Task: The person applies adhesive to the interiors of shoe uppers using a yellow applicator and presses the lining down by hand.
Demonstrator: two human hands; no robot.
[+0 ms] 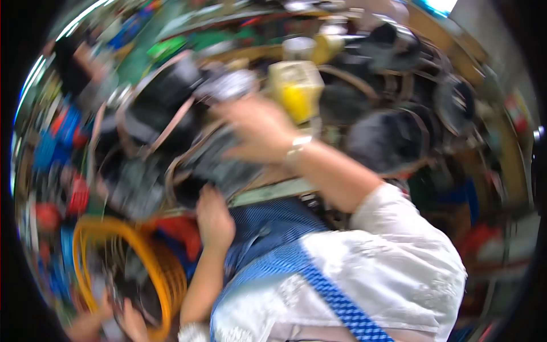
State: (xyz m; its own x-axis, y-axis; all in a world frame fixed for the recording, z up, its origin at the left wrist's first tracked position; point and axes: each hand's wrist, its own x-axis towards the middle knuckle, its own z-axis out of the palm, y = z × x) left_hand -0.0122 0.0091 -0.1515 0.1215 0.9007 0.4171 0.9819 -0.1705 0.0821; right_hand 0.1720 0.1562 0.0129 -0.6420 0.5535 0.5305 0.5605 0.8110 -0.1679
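Observation:
A dark shoe-like piece with a grey inside and a pale edge [219, 157] lies in front of me. My left hand [215, 219] is closed at its near end, fingertips partly hidden at the dark opening. Above the same piece, my right hand [259, 125] is smeared by motion, with a band on its wrist. Just beyond those fingers is a whitish, crumpled-looking item [233, 85]; whether I touch it cannot be made out. More dark pieces of this kind sit to the left [162, 94] and to the right [387, 139].
A pale container with yellow inside [296, 91] stands beyond my right wrist. At lower left is a yellow basket [165, 268], with another person's hands [128, 319] by it holding something unclear. Another person's arm [88, 65] shows at upper left. Everything is blurred.

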